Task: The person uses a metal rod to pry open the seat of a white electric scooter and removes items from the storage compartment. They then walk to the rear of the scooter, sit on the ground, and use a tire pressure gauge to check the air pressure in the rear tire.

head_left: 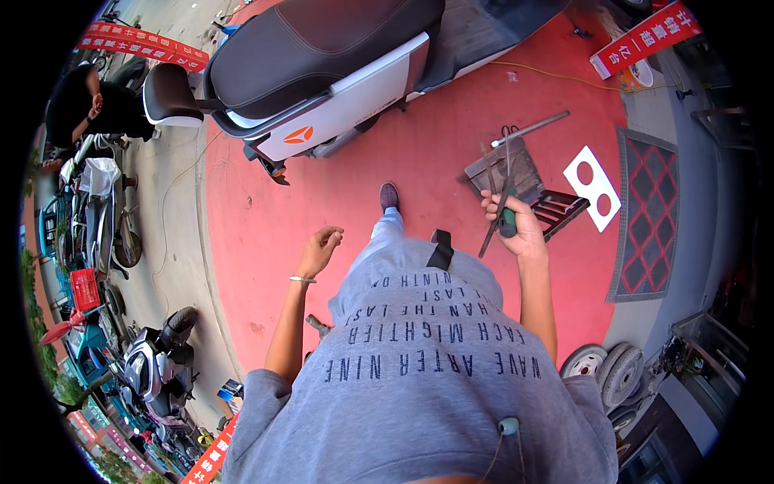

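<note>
My right hand [516, 224] is closed around a screwdriver [507, 223] with a green and black handle, its shaft pointing away from me. A thin dark metal bar [488, 237] crosses in the same grip. Beyond that hand stands a low dark chair [524, 169] with a slatted part [558, 211]; a long metal rod [532, 128] lies across its far side. My left hand [320, 252], a bracelet at its wrist, hangs with fingers loosely bent and apart, and nothing shows in it. Ahead stands an electric scooter [347, 101] with a dark seat [322, 52] and white side panel.
Red ground covering [274, 234] lies underfoot. A white board with two round holes [592, 187] and a patterned mat [647, 214] lie to the right. Wheels [621, 375] sit at lower right. Parked scooters [157, 363] and a person in black [89, 109] are at left.
</note>
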{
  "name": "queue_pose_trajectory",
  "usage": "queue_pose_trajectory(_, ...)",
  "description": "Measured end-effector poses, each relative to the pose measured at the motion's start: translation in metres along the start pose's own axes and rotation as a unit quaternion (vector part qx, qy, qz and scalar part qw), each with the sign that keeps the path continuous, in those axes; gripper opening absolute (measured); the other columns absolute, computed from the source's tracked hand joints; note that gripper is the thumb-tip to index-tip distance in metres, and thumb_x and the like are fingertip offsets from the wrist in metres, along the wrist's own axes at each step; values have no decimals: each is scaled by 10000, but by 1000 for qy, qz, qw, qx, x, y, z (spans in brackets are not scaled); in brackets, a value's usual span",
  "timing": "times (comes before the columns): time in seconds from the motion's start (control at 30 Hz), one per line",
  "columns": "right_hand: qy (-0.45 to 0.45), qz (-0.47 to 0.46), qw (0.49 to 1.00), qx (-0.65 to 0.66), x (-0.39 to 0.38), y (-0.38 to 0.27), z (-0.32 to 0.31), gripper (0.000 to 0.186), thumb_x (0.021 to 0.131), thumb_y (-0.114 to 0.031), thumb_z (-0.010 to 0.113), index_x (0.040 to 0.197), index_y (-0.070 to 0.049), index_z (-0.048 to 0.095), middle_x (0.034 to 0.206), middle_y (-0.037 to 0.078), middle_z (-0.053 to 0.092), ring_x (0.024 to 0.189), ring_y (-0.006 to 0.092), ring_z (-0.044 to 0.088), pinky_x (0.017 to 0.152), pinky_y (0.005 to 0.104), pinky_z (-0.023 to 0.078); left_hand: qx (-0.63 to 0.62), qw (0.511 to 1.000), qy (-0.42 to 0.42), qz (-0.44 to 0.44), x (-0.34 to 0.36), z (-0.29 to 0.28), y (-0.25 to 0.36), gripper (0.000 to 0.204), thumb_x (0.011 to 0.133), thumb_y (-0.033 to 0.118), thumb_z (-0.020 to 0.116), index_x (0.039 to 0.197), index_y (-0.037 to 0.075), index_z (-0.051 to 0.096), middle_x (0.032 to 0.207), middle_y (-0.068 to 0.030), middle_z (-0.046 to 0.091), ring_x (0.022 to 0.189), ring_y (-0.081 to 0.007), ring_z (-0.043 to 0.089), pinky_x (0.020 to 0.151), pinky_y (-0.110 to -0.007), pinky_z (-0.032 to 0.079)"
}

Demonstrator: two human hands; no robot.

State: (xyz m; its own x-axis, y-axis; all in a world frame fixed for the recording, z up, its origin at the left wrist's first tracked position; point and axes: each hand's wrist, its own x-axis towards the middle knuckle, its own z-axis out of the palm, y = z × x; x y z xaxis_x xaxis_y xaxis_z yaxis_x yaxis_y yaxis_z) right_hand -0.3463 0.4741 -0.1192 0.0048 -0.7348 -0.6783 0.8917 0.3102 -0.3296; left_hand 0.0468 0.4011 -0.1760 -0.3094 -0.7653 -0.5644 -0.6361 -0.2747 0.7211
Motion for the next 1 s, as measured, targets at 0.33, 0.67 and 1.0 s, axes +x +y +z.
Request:
queue_pose_trajectory(0.33, 9, -7, 880, -475, -58, 1, -16, 94, 676, -35, 585, 664, 47, 540, 536, 88, 541, 428, 119, 508, 377, 240, 386, -326, 932, -149, -58, -10, 165, 164, 584, 873, 431, 484, 1147, -83, 443, 1049, -198, 551, 1040, -237, 529, 886, -352, 439)
queue_pose_trajectory(0.67, -124, -47, 723, -678, -71, 32, -9, 265, 728, -220, 608, 713, 32, 527, 568, 105, 511, 529, 169, 528, 502, 325, 412, -622, 762, -51, -169, -7, 209, 135, 278, 921, 231, 423, 931, -45, 450, 873, -183, 567, 759, -239, 601, 709, -341, 539)
queue_pose_trajectory(1.0, -140, -94, 622, -765, -52, 95, 39, 344, 746, -275, 608, 834, 53, 556, 697, 220, 569, 692, 353, 585, 615, 401, 436, -689, 699, 18, -189, -18, 167, 68, 105, 903, 62, 326, 922, -4, 405, 792, -115, 514, 733, -226, 542, 698, -380, 507)
